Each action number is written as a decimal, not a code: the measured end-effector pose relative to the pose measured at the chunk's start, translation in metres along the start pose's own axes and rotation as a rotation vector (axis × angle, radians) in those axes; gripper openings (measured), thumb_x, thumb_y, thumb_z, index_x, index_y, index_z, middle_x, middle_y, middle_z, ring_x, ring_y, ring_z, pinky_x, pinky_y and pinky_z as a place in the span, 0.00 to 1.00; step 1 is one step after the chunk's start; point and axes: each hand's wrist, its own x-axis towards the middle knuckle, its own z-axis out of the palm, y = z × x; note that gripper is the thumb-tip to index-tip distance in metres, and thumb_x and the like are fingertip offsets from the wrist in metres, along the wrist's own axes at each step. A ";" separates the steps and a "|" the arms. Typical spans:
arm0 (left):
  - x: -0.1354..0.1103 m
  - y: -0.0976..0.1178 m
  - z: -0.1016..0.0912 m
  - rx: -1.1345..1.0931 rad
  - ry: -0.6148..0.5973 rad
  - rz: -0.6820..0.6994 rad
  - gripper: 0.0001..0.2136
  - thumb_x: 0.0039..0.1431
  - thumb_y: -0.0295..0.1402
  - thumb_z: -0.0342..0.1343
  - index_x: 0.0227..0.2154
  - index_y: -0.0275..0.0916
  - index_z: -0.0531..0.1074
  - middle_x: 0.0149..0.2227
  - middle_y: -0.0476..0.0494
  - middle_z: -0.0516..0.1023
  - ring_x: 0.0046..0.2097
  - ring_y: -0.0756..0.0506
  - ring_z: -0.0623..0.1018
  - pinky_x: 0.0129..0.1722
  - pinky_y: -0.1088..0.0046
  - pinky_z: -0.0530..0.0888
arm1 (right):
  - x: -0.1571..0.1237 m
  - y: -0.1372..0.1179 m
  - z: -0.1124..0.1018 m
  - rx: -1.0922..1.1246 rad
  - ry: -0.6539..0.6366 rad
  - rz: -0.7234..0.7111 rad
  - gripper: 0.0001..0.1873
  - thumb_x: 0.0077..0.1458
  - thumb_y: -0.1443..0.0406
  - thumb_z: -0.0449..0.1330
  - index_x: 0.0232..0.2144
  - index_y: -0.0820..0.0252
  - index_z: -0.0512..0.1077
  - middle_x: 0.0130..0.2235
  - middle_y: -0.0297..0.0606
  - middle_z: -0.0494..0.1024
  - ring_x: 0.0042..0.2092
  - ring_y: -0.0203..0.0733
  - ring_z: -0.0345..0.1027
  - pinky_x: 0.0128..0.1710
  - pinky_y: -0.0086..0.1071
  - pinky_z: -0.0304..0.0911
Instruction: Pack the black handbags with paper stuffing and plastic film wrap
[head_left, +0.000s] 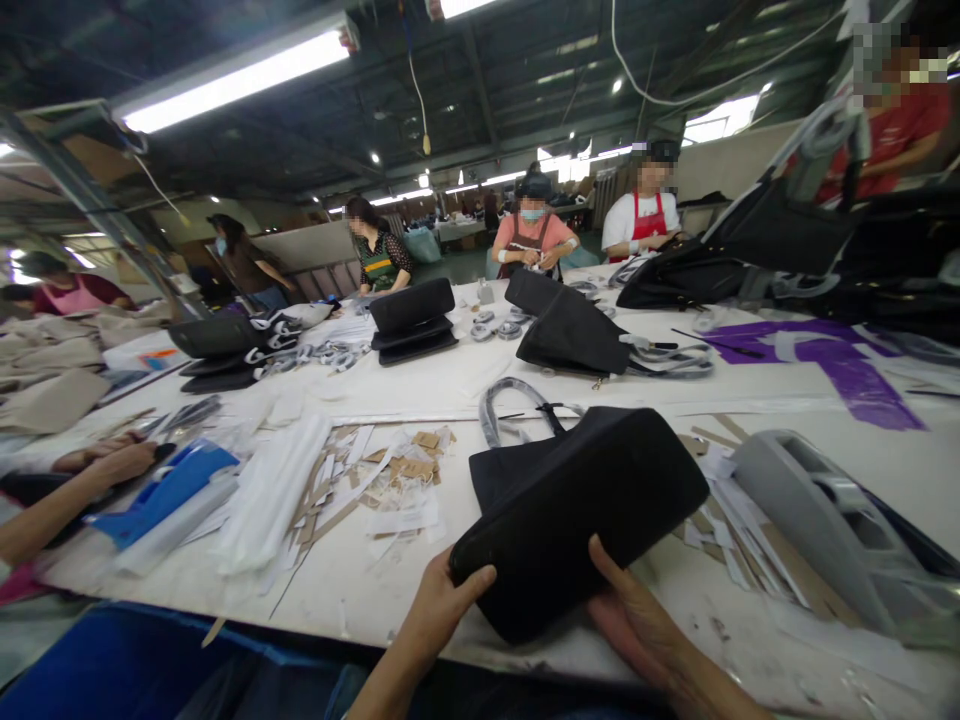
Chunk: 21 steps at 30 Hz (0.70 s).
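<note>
A black handbag (585, 510) is tilted up over the front of the white table, its broad flat side toward me. Its handles (501, 405), in clear wrapping, stick out behind at the far side. My left hand (446, 600) grips the lower left corner, thumb on the near face and fingers hidden behind. At the lower edge, my right hand (630, 610) holds the same bag, the thumb pressed against its face and the other fingers underneath.
Paper strips and cardboard tags (409, 470) lie left of the bag. A grey tape dispenser (832, 520) stands right, a blue one (169, 490) left. Farther back are more black bags (574, 330) and purple plastic (825, 360). A co-worker's hands (124, 460) are at far left; several people work beyond.
</note>
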 end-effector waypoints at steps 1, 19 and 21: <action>0.003 0.002 0.005 -0.025 -0.002 0.005 0.24 0.53 0.44 0.63 0.49 0.33 0.75 0.48 0.41 0.81 0.53 0.35 0.76 0.56 0.59 0.71 | 0.006 -0.004 0.009 -0.049 0.000 -0.042 0.24 0.55 0.53 0.64 0.52 0.54 0.72 0.55 0.37 0.76 0.61 0.48 0.63 0.63 0.44 0.59; 0.115 0.033 0.153 -0.969 -0.178 0.090 0.27 0.41 0.30 0.72 0.48 0.37 0.75 0.54 0.37 0.75 0.61 0.35 0.69 0.62 0.58 0.65 | 0.051 -0.174 0.113 -1.860 -0.656 -0.523 0.15 0.49 0.59 0.63 0.41 0.51 0.79 0.37 0.34 0.83 0.39 0.50 0.75 0.38 0.35 0.66; 0.112 0.012 0.185 -1.110 -0.212 -0.106 0.23 0.42 0.29 0.70 0.44 0.39 0.75 0.55 0.37 0.73 0.62 0.37 0.67 0.62 0.57 0.63 | 0.053 -0.164 0.114 -1.947 -0.747 -0.496 0.21 0.47 0.63 0.63 0.47 0.46 0.78 0.40 0.34 0.83 0.40 0.50 0.76 0.39 0.35 0.66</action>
